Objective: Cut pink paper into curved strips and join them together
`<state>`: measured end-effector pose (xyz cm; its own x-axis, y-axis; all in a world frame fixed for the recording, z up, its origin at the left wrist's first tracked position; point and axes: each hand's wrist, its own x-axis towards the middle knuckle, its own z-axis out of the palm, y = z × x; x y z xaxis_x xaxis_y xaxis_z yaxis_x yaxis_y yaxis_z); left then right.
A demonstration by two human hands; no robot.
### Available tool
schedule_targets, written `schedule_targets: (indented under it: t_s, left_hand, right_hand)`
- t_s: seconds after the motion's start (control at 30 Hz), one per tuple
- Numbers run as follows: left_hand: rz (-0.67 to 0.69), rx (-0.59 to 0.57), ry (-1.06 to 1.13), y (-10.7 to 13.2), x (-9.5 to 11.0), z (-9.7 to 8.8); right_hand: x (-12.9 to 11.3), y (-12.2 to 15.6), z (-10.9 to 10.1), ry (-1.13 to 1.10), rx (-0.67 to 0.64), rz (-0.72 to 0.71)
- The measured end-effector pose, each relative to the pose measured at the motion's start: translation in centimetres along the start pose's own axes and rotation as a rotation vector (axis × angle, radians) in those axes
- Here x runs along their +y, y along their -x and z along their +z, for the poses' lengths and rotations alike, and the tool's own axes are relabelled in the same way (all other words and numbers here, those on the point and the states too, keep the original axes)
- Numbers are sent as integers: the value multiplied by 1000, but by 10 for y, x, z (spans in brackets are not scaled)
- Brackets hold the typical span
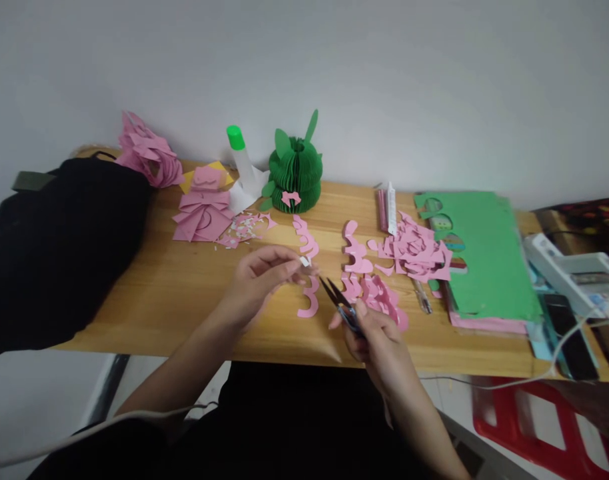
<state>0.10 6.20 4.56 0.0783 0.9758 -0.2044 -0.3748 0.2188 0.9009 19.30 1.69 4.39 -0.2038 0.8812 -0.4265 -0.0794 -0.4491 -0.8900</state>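
Observation:
My left hand [257, 279] hovers over the wooden table [179, 293], its fingers pinched on a small piece of pink paper [305, 261]. My right hand [379, 337] grips small black scissors [337, 298] with the blades apart, pointing up and left toward the left hand. Between the hands lies a curved pink paper cutout [309, 301]. More pink cutouts [355, 253] and a pile of pink scraps [414, 250] lie just beyond the scissors.
A green paper honeycomb ornament [295, 172] and a glue bottle with green cap [242, 157] stand at the back. Folded pink paper [203, 217] lies left of them. A black bag [54, 247] covers the left end. Green paper sheets [484, 257], a phone [569, 333] and a cable lie right.

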Motion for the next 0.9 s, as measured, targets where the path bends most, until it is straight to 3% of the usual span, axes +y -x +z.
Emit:
schedule_targets:
  t_s: [0.1, 0.2, 0.43, 0.63, 0.77, 0.83, 0.9]
  left_hand:
    - [-13, -91, -72, 0, 5, 0]
    - [-32, -216, -186, 2, 8, 1]
    - [-28, -314, -355, 3, 5, 3]
    - [38, -320, -486, -1, -10, -13]
    - [255, -110, -986, -3, -29, -35]
    - [426, -222, -1214, -5, -36, -45]
    - [597, -428, -1335, -9, -40, -51]
  right_hand:
    - [-5, -5, -6, -22, 74, -50]
    - [-16, -16, -4, 117, 187, -151]
    - [-32, -32, 12, 374, 102, -177]
    - [-22, -38, 10, 343, 103, -129]
    - [-1, -49, 13, 69, 305, -42]
    - [8, -53, 19, -98, 351, 53]
    - [14, -57, 26, -227, 365, 125]
